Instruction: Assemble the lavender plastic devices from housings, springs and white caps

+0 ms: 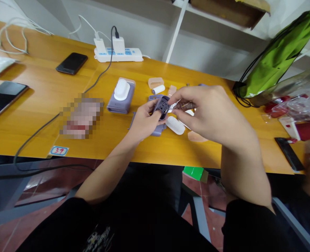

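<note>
My left hand (146, 120) is wrapped round a small purple-grey plastic housing (159, 106), its opening turned up and to the right. Inside sits a dark part with a lattice-like pattern (163, 104). My right hand (210, 108) is closed in a pinch beside the opening, with thin wire-like strands (173, 106) between its fingertips and the housing. Further purple-grey plastic pieces (159, 130) lie under and around my left hand. Below my right fingers rests a white oval cover (175, 125). A peach-coloured piece (197, 136) is partly hidden beneath my right hand.
Behind my hands lie a white cylinder (158, 89) and a peach cap (155, 82). To the left stands a purple-grey box with a white top (121, 95). A cable runs from the power strip (134, 55). Phones (72, 63) lie further left; a green bag (281, 56) leans right.
</note>
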The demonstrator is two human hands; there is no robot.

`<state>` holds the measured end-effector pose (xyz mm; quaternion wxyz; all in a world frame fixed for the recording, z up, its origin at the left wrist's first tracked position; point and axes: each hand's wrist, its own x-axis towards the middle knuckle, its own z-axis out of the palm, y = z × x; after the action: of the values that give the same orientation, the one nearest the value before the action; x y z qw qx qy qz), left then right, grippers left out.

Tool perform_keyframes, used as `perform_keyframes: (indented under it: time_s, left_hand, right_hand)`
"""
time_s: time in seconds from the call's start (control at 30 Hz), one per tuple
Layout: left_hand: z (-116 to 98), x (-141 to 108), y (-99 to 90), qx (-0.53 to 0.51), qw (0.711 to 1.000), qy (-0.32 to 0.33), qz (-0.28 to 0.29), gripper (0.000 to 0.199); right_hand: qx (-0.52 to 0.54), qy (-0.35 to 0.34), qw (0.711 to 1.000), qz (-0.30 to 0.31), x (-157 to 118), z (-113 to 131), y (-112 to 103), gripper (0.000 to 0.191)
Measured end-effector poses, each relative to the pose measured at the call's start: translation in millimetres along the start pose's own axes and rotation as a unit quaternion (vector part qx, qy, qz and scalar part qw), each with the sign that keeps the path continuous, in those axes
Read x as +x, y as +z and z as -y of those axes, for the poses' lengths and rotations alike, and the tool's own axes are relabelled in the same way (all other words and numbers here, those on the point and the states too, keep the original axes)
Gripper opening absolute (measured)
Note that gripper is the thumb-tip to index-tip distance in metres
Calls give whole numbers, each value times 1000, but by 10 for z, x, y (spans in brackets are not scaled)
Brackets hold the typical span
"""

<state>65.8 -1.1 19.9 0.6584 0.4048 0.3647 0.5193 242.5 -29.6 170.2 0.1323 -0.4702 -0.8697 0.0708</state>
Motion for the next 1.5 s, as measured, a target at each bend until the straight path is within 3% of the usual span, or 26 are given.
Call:
perform_keyframes:
  time_s: [0.2, 0.37, 0.8, 1.0, 1.2, 1.5]
  left_hand:
    - [1, 8, -77, -63, 997, -6, 41, 44]
    - [-7, -6, -125, -83, 994, -7, 77, 50]
    - [-2, -14, -134, -92, 992, -9, 91, 55]
    - [-18, -25, -112, -90, 993, -17, 77, 48]
    - [-44, -41, -80, -89, 994, -25, 61, 41]
    - [-32, -29, -44, -85, 994, -33, 52, 32]
  right_hand:
    - [152, 22, 981, -117, 53, -224, 231, 12]
    - [193, 22, 971, -140, 86, -357, 318, 21]
    - [101, 8, 987, -124, 47, -287, 273, 18]
    - [42, 40, 996, -62, 50, -220, 199, 29]
    - [55, 21, 997, -50, 62, -204, 227, 32]
    - [105, -21, 993, -45, 118, -369, 365, 32]
